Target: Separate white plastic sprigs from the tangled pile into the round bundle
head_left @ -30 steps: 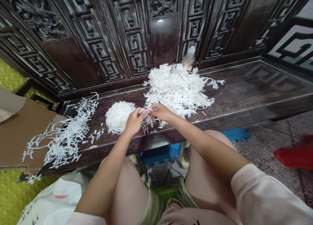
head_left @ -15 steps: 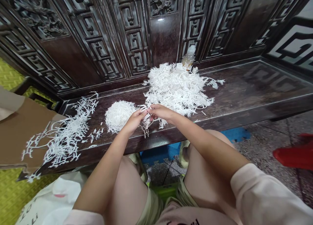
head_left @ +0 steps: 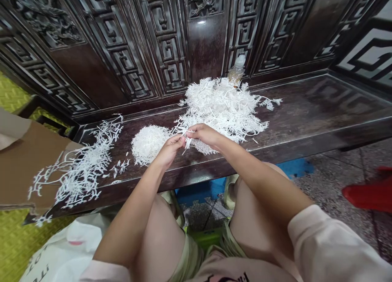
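Observation:
My left hand (head_left: 170, 148) and my right hand (head_left: 203, 134) meet above the front part of a dark wooden bench. Fingers of both are pinched on a thin white branched plastic sprig (head_left: 188, 143), whose short prongs stick out between them. Just behind and beyond my right hand lies a big heap of white branched sprigs (head_left: 219, 104). Left of my left hand sits a rounded pile of small white pieces (head_left: 149, 143). Farther left, bare-looking white branching stems (head_left: 87, 167) lie in a loose tangle.
A clear bottle with a white cap (head_left: 237, 67) stands behind the big heap, against the carved wooden backrest (head_left: 206, 45). Brown cardboard (head_left: 36, 163) lies at the bench's left end. A white bag (head_left: 70, 245) is below it; a red object (head_left: 370, 190) is on the floor at right.
My right hand has shifted slightly up. The branched ends that hung below my fingers over the bench edge no longer show there, and the piece between my hands sits at another angle.

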A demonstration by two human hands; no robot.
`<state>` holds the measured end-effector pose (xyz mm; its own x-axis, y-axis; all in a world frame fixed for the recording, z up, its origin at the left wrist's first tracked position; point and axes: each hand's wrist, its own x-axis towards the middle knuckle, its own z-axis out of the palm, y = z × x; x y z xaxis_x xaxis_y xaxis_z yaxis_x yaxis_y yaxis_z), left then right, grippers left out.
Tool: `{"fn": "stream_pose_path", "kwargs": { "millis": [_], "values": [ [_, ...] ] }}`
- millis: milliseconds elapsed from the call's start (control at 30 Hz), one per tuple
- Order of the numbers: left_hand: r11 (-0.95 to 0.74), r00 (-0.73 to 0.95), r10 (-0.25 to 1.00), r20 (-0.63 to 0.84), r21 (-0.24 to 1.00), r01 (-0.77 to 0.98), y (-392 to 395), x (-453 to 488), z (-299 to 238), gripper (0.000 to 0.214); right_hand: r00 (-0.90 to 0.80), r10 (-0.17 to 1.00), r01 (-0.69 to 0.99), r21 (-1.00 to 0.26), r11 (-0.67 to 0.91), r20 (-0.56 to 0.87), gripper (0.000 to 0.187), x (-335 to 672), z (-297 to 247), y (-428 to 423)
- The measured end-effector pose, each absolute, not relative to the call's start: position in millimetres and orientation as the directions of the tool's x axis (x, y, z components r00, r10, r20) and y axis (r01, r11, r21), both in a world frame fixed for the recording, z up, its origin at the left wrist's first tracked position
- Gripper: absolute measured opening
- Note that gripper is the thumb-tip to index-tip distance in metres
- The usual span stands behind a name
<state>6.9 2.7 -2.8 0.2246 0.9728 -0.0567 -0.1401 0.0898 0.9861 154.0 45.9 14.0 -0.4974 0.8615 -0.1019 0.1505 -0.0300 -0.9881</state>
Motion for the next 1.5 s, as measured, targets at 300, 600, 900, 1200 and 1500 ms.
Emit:
{"fn": "stream_pose_path", "kwargs": {
  "millis": [300, 600, 900, 1200, 1500],
  "values": [
    [0.008, 0.352, 0.936, 0.007, 0.999, -0.040, -14, 14, 12, 0.032, -0.118, 0.990, 0.506, -0.854, 0.124, 0.074, 0.023, 165, 3, 61],
    [0.192, -0.241, 0.967, -0.081, 0.853, 0.486, 22, -57, -24, 0.031, -0.358, 0.924, 0.448, -0.893, 0.041, -0.137, 0.030, 175, 0, 66],
    [0.420, -0.376, 0.907, -0.190, 0.328, 0.846, 21, -89, -46, 0.035, -0.505, 0.815, 0.409, -0.910, -0.065, -0.285, 0.021, 160, 3, 46],
    [0.407, -0.471, 0.881, 0.042, 0.439, 0.801, 18, -59, -23, 0.059, -0.542, 0.805, 0.386, -0.922, -0.014, -0.239, 0.022, 156, 3, 41],
    [-0.024, 0.120, 0.992, -0.050, 0.836, 0.548, 5, -13, -10, 0.044, -0.542, 0.834, 0.448, -0.875, 0.184, -0.102, 0.025, 148, 1, 40]
  ]
}}
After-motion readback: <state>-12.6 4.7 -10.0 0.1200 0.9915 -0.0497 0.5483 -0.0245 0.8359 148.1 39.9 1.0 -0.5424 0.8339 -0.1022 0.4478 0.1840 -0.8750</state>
